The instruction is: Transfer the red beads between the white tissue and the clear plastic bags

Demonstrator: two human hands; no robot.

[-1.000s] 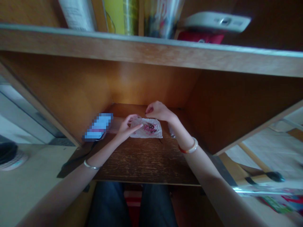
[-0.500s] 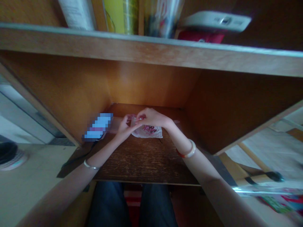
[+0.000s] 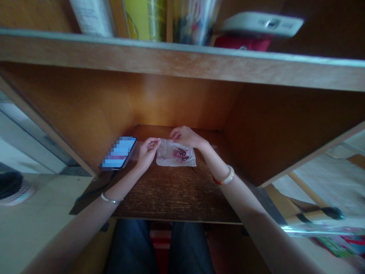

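left hand [image 3: 147, 153] bunching fingers at left corner of clear plastic bag [image 3: 175, 155], pinch unclear; right hand [image 3: 186, 137] spreading fingers above top edge; bag lying lengthwise across dark wooden desktop [image 3: 171, 194]

Clear glossy plastic bag [image 3: 186, 160]; dark wooden desktop [image 3: 171, 194] (rough, matt grain).

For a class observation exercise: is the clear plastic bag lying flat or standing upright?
Flat: the clear plastic bag lies spread on the dark wooden desk.
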